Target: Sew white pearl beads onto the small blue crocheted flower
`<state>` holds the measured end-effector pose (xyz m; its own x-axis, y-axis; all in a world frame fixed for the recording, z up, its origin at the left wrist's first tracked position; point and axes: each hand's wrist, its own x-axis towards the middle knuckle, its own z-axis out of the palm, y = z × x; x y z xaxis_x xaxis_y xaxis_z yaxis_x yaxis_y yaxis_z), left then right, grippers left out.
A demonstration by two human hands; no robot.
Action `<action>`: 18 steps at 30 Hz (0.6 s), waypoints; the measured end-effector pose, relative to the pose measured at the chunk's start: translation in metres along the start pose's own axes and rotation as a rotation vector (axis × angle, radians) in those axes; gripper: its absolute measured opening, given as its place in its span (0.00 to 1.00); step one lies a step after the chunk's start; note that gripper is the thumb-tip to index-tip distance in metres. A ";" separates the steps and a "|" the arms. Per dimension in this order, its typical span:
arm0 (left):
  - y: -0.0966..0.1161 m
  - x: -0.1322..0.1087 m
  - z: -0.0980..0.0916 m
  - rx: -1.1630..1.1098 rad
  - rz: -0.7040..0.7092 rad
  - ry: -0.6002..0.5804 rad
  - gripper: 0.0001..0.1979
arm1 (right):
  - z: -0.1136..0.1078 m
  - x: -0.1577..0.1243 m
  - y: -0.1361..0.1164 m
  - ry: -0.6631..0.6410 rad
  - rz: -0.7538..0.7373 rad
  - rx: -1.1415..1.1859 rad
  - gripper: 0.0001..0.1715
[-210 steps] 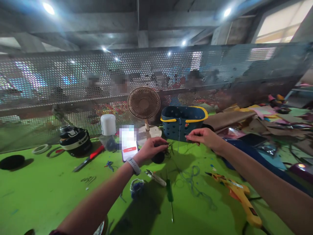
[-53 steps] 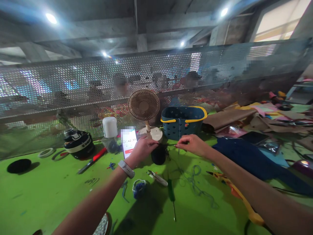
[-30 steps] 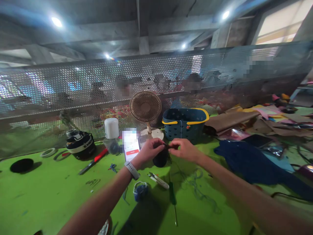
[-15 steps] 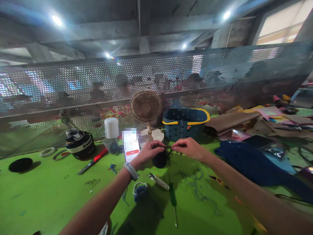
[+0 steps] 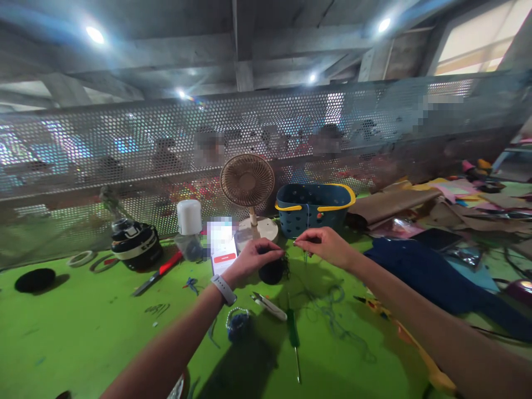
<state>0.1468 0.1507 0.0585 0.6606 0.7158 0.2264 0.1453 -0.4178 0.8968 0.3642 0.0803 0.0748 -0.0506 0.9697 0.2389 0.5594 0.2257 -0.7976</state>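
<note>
My left hand (image 5: pixel 261 256), with a pale watch band at the wrist, is closed in a pinch. Just under its fingertips is a dark, rounded yarn piece (image 5: pixel 272 271) with loose curly strands; the fingers hide its top. To the right, apart from it, my right hand (image 5: pixel 322 245) pinches something tiny at its fingertips, too small to name. Thin strands dangle below that hand. Nearer me on the green table lie white-handled thread snips (image 5: pixel 270 307) and a green-handled screwdriver-like tool (image 5: pixel 293 332). A dark blue bundle with a bead loop (image 5: pixel 238 326) is left of the snips.
Behind my hands stand a fan (image 5: pixel 248 180), a lit phone (image 5: pixel 224 249) and a blue basket (image 5: pixel 313 216) with yellow handles. A red-handled knife (image 5: pixel 158 274) lies left. Under my right forearm are yellow-handled scissors (image 5: pixel 376 307); navy cloth (image 5: pixel 409 271) lies beyond. Loose thread (image 5: pixel 336 316) is scattered.
My right hand has moved slightly up and right, widening the gap between my hands; the dark strand between the fingertips no longer shows. My left hand stays nearly in place, fingertips slightly further right.
</note>
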 end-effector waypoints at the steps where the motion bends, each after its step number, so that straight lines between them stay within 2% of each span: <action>1: -0.001 0.000 0.001 0.016 0.010 0.003 0.10 | 0.000 0.000 -0.002 0.012 -0.005 0.001 0.16; 11: -0.015 -0.001 0.002 0.098 0.048 -0.002 0.08 | 0.003 0.000 -0.014 0.084 -0.007 0.072 0.18; 14: -0.011 -0.003 0.002 0.093 0.031 -0.015 0.08 | 0.003 0.000 -0.016 0.092 -0.005 0.082 0.20; 18: 0.001 -0.008 0.002 0.057 0.006 -0.045 0.13 | 0.001 0.000 -0.021 0.086 -0.009 0.077 0.19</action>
<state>0.1431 0.1434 0.0570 0.6935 0.6882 0.2132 0.1826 -0.4542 0.8720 0.3519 0.0757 0.0913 0.0179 0.9567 0.2907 0.4941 0.2442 -0.8344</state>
